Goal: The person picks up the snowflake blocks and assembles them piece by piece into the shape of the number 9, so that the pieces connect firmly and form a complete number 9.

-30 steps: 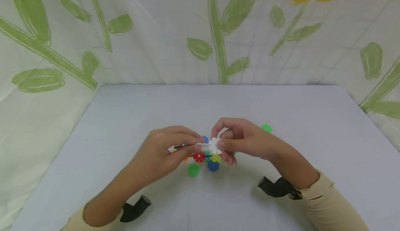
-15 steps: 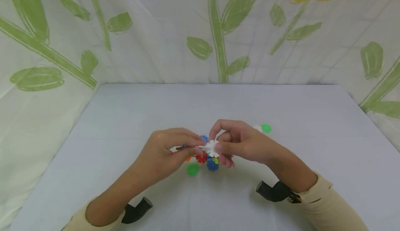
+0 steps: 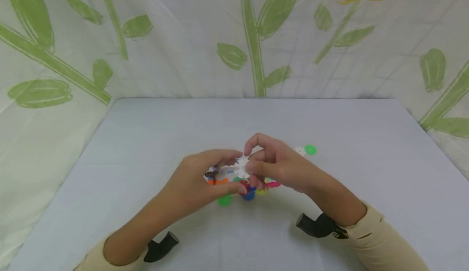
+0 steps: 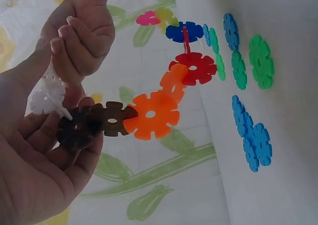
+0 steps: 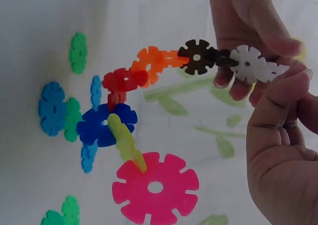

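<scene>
A chain of flower-shaped plastic discs hangs between my hands, slotted edge to edge. At its end are white discs (image 5: 248,63), then brown discs (image 5: 196,57), orange discs (image 5: 150,65) and red discs (image 5: 125,79). After those come a blue disc (image 5: 106,124), a yellow disc (image 5: 128,141) and a pink disc (image 5: 155,187). My right hand (image 3: 276,166) pinches the outermost white disc between thumb and fingers. The thumb and fingers of my left hand (image 3: 196,177) are spread apart around the brown and white part, with its fingers behind the brown discs in the left wrist view.
On the white table (image 3: 183,128), a green disc (image 3: 310,150) and a white disc (image 3: 300,151) lie beyond my right hand. Another green disc (image 3: 225,200) and a joined group of light blue discs (image 4: 251,135) lie below the chain. A leaf-patterned curtain (image 3: 190,38) stands behind.
My left thumb and fingers have parted from the white discs they pinched earlier. My right hand has moved slightly left with the white end, and the hanging chain has shifted.
</scene>
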Available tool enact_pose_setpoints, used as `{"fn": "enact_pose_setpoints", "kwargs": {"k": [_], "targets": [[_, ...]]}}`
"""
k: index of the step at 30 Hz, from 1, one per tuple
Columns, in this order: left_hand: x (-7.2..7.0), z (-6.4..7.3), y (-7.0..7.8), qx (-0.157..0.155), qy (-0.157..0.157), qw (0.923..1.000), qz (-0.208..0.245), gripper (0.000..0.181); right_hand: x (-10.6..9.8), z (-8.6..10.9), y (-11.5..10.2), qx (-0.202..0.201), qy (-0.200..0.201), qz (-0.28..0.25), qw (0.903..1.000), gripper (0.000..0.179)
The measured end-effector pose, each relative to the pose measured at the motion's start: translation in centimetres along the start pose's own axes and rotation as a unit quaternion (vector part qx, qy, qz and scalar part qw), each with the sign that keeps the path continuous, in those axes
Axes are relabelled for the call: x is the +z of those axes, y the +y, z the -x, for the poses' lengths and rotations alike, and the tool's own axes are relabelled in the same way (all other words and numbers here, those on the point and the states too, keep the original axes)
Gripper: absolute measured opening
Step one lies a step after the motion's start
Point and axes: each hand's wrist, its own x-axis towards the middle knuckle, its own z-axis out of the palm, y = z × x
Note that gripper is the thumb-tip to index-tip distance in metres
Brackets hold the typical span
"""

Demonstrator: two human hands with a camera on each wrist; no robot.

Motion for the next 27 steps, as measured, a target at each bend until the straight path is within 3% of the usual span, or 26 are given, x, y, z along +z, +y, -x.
{"fn": "enact_pose_setpoints", "kwargs": {"k": [5,7,9,11,14,16,18,19,21,23,27], "targets": [[0.2,-0.2,-0.2,0.02,-0.01,0.9996,-0.015,0.042,-0.6,-0.2,0.1,-0.019,-0.025,0.048,0.9984,0.01],[0.1,-0.3,-0.2,0.025,-0.003,0.9995,-0.02,0.04,-1.5,-0.2,0.1,-0.032,-0.019,0.108,0.9934,0.006],[0.0,-0.2,-0.2,0.022,0.003,0.9995,-0.021,0.039,-2.9,0.0,-0.2,-0.023,0.005,0.197,0.9802,0.004],[-0.2,-0.2,-0.1,0.016,0.006,0.9996,-0.022,0.037,-4.4,0.3,-0.4,0.005,0.032,0.305,0.9517,0.002],[-0.4,0.0,0.0,-0.002,0.003,0.9998,-0.019,0.036,-6.8,0.9,-0.4,0.098,0.065,0.454,0.8831,0.009],[-0.5,0.0,0.1,-0.013,-0.001,0.9998,-0.014,0.036,-8.3,1.3,-0.1,0.167,0.07,0.518,0.836,0.013],[-0.5,0.0,0.2,-0.023,-0.004,0.9997,-0.011,0.036,-9.6,1.4,0.4,0.239,0.069,0.543,0.8022,0.019],[-0.6,0.0,0.2,-0.025,-0.004,0.9996,-0.01,0.036,-10.1,1.5,0.7,0.265,0.065,0.547,0.7913,0.02],[-0.6,0.0,0.2,-0.028,-0.005,0.9995,-0.012,0.035,-11.0,1.7,1.4,0.3,0.057,0.548,0.779,0.021],[-0.6,0.0,0.1,-0.023,-0.003,0.9996,-0.014,0.035,-11.7,1.8,2.0,0.318,0.054,0.544,0.7751,0.021],[-0.7,0.0,0.0,-0.015,0.0,0.9998,-0.014,0.034,-12.6,1.9,2.8,0.312,0.055,0.546,0.7755,0.023]]}}
